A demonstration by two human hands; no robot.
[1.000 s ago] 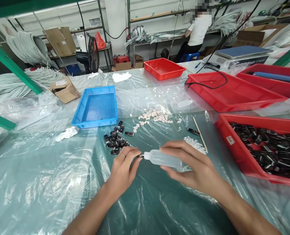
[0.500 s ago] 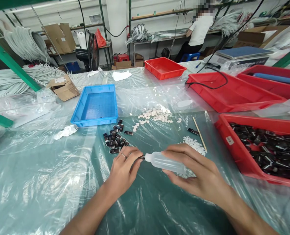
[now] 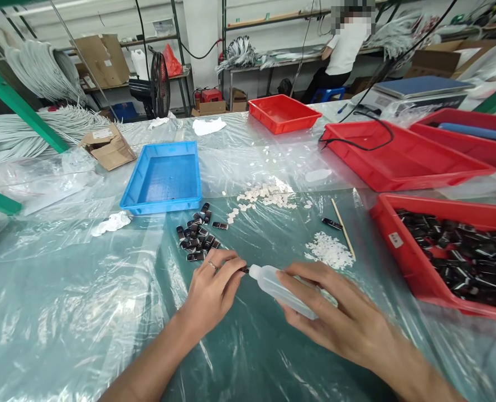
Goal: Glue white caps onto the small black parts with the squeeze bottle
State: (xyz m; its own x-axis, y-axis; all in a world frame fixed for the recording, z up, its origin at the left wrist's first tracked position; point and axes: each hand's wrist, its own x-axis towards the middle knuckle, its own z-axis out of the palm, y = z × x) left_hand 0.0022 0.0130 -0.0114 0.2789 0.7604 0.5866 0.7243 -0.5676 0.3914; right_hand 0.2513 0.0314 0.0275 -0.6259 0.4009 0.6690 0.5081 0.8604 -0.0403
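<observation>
My right hand (image 3: 335, 315) grips a small translucent squeeze bottle (image 3: 279, 288), its white nozzle pointing left. My left hand (image 3: 212, 290), with a ring on one finger, pinches a small dark piece (image 3: 244, 270) right at the nozzle tip, low over the plastic-covered table. A heap of small black parts (image 3: 197, 237) lies just beyond my left hand. Beyond my right hand sits a pile of tiny white bits (image 3: 330, 250). More whitish pieces (image 3: 264, 196) are scattered farther back.
A blue tray (image 3: 164, 177) stands behind the black parts. A red bin (image 3: 402, 245) full of black parts is at the right, more red trays (image 3: 394, 159) behind it. A thin wooden stick (image 3: 343, 228) and one black part (image 3: 331, 224) lie near the white bits. A person sits at a far bench.
My right hand has drawn the bottle back toward me and tilted its rear end down, uncovering the pile of white bits. My left hand stays at the nozzle.
</observation>
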